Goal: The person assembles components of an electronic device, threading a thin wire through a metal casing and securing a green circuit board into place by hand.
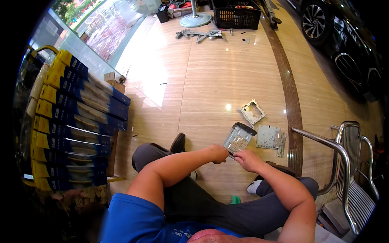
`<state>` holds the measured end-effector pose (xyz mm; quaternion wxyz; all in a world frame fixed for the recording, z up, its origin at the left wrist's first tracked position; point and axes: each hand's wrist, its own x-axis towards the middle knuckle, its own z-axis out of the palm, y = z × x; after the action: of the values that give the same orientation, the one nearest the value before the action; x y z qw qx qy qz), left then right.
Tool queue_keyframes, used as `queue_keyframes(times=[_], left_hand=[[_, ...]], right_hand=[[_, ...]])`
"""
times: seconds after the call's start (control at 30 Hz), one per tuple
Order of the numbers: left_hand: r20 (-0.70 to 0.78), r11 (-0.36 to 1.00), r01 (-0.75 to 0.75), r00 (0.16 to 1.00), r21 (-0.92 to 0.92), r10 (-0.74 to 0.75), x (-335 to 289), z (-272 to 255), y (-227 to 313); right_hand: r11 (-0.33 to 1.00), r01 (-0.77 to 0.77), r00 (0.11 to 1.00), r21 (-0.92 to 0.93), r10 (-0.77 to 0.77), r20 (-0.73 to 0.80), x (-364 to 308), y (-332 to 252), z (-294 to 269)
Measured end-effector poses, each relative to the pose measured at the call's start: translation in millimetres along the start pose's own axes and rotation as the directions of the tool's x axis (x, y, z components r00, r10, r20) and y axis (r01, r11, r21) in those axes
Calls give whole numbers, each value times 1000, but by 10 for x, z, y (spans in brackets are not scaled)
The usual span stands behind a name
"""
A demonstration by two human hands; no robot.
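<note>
Between my knees is a flat metal-cased electronic unit [239,139], with a black strip along its far edge. My left hand [219,154] is closed at its near left corner, fingertips mostly hidden. My right hand [249,160] pinches the near edge, close beside the left. Any small part or tool between the fingers is too small to make out. To the right of the unit lies a perforated metal cover plate [267,137] with a narrow slotted metal strip [280,142] at its side. Beyond them, a pale rectangular frame [253,112] rests on the floor.
Boxed goods in blue and yellow packaging [73,121] fill a rack at left. A metal chair [344,162] and a black car [344,48] stand at right. Far off are metal brackets [200,35], a black crate [236,17] and a round stand base [195,20]. A green object [235,199] lies below me.
</note>
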<state>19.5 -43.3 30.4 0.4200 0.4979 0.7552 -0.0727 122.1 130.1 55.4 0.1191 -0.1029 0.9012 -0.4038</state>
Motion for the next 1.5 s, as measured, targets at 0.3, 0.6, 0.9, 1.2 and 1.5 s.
queue_keyframes(times=[0.3,0.6,0.9,1.2,1.5], left_hand=[[-17,1000,-14,1000,11,15,26,29,-9],[-10,1000,8,1000,3,-8,-26,-39,24],[-31,998,-55,998,31,56,60,98,-78],[10,1000,-14,1000,14,14,-117,-152,38],[-22,991,-71,997,109,74,-11,-22,-100]], right_hand=[[979,-190,982,-77,189,-24,28,-54,-115],[996,-29,1000,-79,28,-14,26,-19,-61],[996,-15,1000,-83,17,22,13,46,59],[997,-72,997,-13,72,6,17,3,-30],[977,-188,981,-97,183,-57,39,60,-51]])
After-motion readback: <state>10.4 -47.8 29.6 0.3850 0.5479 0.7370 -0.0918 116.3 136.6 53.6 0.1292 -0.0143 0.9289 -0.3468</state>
